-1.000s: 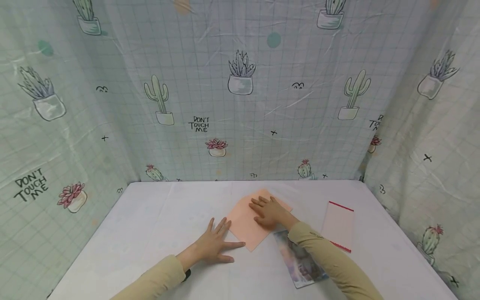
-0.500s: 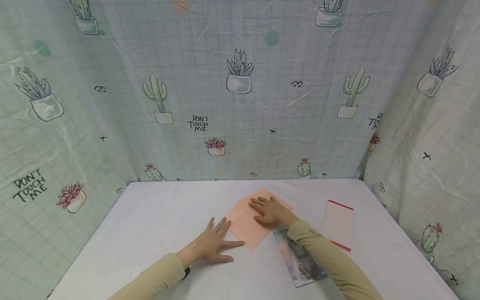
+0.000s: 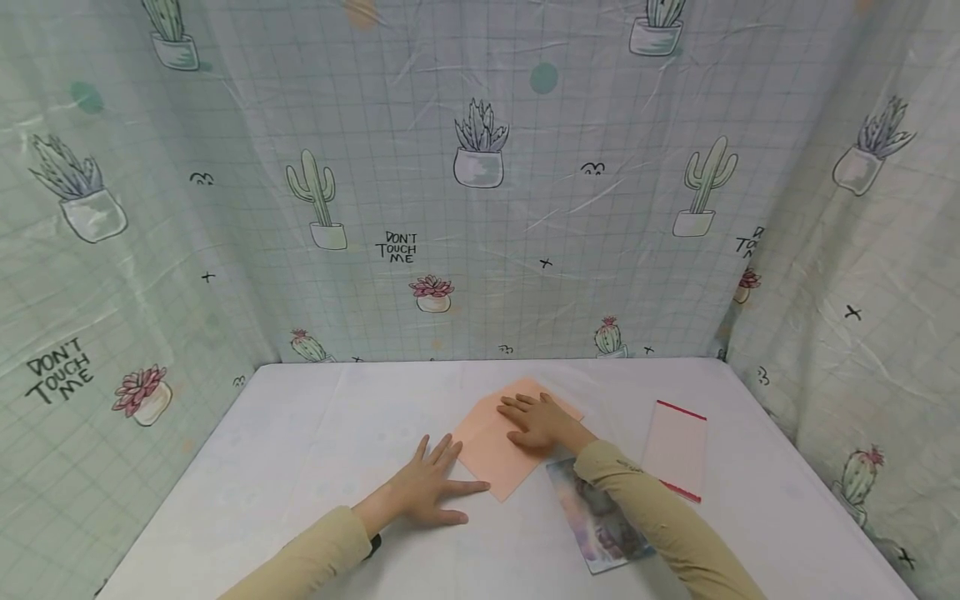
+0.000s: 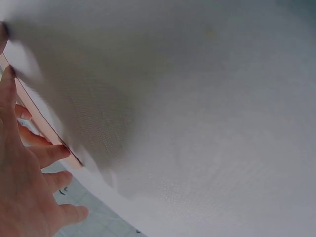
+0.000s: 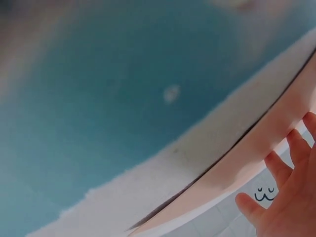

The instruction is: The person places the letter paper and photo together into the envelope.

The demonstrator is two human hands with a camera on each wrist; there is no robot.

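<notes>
A peach-coloured paper envelope (image 3: 491,460) lies at a slant on the white table, a faint crease crossing its upper left part. My left hand (image 3: 426,492) is spread beside its left edge, with fingertips at that edge and the index finger reaching its near corner. In the left wrist view the fingers (image 4: 52,154) touch the thin peach strip of paper. My right hand (image 3: 542,423) rests on the envelope's right half, fingers extended and palm down. The right wrist view shows those fingertips (image 5: 279,165) against the peach paper (image 5: 212,185).
A glossy picture sheet (image 3: 592,529) lies partly under the right forearm. Farther right is a pale pink sheet (image 3: 678,450) with red bands at both ends. Cactus-print cloth (image 3: 480,250) walls in the back and sides of the white table (image 3: 330,442).
</notes>
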